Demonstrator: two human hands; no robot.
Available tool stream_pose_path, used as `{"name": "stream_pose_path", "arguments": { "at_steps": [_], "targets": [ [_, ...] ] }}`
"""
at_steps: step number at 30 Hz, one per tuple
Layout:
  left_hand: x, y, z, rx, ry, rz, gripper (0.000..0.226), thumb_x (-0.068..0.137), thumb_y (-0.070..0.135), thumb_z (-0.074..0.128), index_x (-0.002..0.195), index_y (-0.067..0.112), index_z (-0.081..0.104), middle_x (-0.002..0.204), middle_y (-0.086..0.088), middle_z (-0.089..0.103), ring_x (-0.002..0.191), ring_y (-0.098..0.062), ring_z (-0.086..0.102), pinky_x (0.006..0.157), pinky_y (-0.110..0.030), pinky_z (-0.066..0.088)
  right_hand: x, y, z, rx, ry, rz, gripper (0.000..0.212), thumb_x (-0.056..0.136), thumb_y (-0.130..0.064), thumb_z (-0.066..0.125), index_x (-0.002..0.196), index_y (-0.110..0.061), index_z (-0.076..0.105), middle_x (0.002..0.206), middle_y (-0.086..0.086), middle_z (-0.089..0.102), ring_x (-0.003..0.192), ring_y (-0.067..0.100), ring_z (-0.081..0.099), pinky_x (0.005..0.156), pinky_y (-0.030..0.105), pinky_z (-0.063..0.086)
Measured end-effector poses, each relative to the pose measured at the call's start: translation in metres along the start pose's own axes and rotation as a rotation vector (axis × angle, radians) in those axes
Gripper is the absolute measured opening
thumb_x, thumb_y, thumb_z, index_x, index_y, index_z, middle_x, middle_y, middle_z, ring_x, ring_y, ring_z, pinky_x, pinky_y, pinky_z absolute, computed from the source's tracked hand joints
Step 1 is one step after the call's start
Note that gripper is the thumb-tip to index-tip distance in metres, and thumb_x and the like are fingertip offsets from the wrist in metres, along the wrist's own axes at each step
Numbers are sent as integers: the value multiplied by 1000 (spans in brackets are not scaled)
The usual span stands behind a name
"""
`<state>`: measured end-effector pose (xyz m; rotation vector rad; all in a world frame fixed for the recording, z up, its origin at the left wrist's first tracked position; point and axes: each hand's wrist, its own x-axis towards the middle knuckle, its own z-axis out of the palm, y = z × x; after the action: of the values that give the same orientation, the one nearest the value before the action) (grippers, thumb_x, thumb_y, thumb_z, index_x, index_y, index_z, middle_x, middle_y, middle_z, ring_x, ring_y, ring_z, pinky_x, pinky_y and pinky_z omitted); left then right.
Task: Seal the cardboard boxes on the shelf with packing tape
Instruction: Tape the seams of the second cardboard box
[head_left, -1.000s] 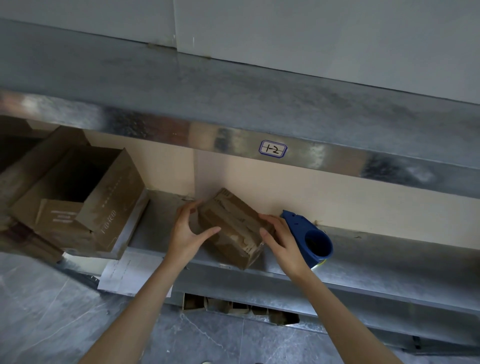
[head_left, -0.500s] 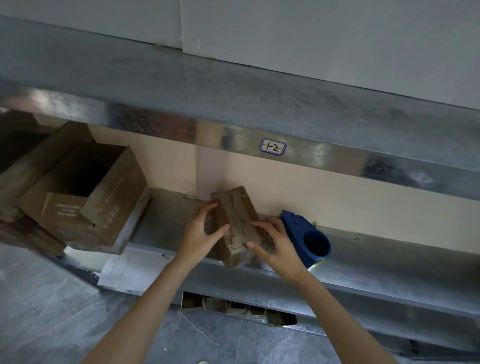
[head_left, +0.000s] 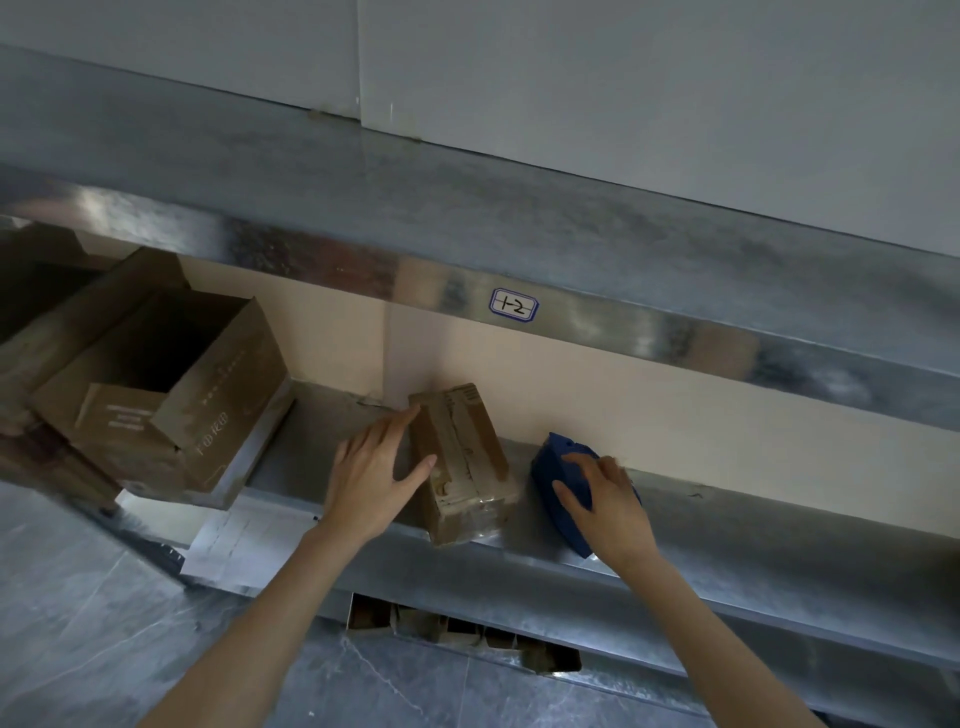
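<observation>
**Changed:** Small box, tilted up in both hands 1 s ago, now sits flat on the shelf, long side running front to back and near end at the front lip. The top carries old tape strips; I see no fresh seal.

R hand has left the box and gone to the blue tape dispenser just beside it. Fingers curl over the top, thumb on the near face. A grip, but firmness can't be told.

L hand lies flat and straight-fingered against the box's left side, steadying it, holding nothing.

**Assessment:** Positioning done, taping not yet begun. Next is prob. lifting the dispenser to the seam.

**Room:**
- Pale wall above, grey floor below.
- Galvanised upper shelf overhead, with a small label on its front edge.
- Larger open box to the left, flaps up, unsealed.
- Paper sheet juts out under it.
</observation>
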<state>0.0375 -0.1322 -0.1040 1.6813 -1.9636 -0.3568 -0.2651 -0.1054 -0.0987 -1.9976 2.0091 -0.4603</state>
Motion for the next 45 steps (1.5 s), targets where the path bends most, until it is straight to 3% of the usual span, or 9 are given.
{"name": "stream_pose_path", "arguments": {
  "at_steps": [4, 8, 13, 16, 19, 30, 36, 45],
  "targets": [
    [-4, 7, 1, 13, 5, -1, 82, 84, 75, 32, 151, 27, 34, 150, 0, 47, 136, -21, 46, 111, -40, 31, -1, 7, 6, -122, -109, 59, 57, 96, -47, 52, 148, -30, 32, 142, 7, 40, 125, 28, 46, 83, 35, 50],
    [-13, 21, 1, -10, 42, -7, 83, 83, 77, 35, 148, 25, 39, 152, 4, 42, 138, -17, 40, 111, -40, 30, 1, 14, 14, -64, -179, 70, 66, 95, -44, 55, 150, -33, 21, 138, 9, 46, 105, 26, 59, 71, 34, 53],
    [-28, 39, 12, -12, 24, 65, 87, 80, 83, 43, 146, 26, 41, 154, 9, 36, 140, -12, 32, 111, -38, 30, 0, 18, 17, -67, -221, 43, 73, 98, -38, 52, 154, -33, 5, 111, 5, 61, 73, 19, 61, 50, 30, 48],
    [-34, 47, 26, 31, 10, 57, 92, 76, 85, 48, 145, 25, 42, 154, 5, 37, 142, -16, 31, 111, -43, 35, -1, 16, 14, -136, -237, 45, 74, 100, -35, 49, 155, -30, -1, 87, -1, 58, 59, 13, 50, 41, 24, 37],
    [-35, 53, 35, 61, 55, 17, 88, 76, 79, 52, 143, 21, 46, 152, 0, 40, 141, -21, 33, 107, -49, 41, -1, 14, 12, -166, -255, 43, 73, 101, -34, 46, 154, -27, -4, 76, -2, 54, 51, 10, 44, 39, 23, 31],
    [-36, 47, 45, 111, 126, 45, 91, 66, 68, 72, 140, 20, 49, 151, -2, 40, 137, -24, 36, 103, -49, 46, 3, 16, 15, -128, -266, 29, 77, 101, -23, 48, 155, -24, -7, 60, -6, 45, 46, 10, 41, 38, 22, 28],
    [-34, 50, 47, 106, 140, 34, 96, 61, 60, 83, 141, 18, 49, 155, -1, 36, 138, -24, 35, 108, -42, 41, 7, 16, 17, -88, -300, 35, 80, 100, -18, 51, 155, -25, -7, 58, -4, 47, 45, 11, 41, 38, 22, 28],
    [-38, 51, 37, 32, 30, 45, 107, 63, 56, 85, 151, 26, 32, 164, 8, 11, 148, -17, 19, 114, -45, 32, 16, 12, 23, 18, -334, 106, 89, 96, -14, 53, 154, -30, -12, 65, 4, 54, 51, 17, 50, 43, 29, 41]
  ]
}}
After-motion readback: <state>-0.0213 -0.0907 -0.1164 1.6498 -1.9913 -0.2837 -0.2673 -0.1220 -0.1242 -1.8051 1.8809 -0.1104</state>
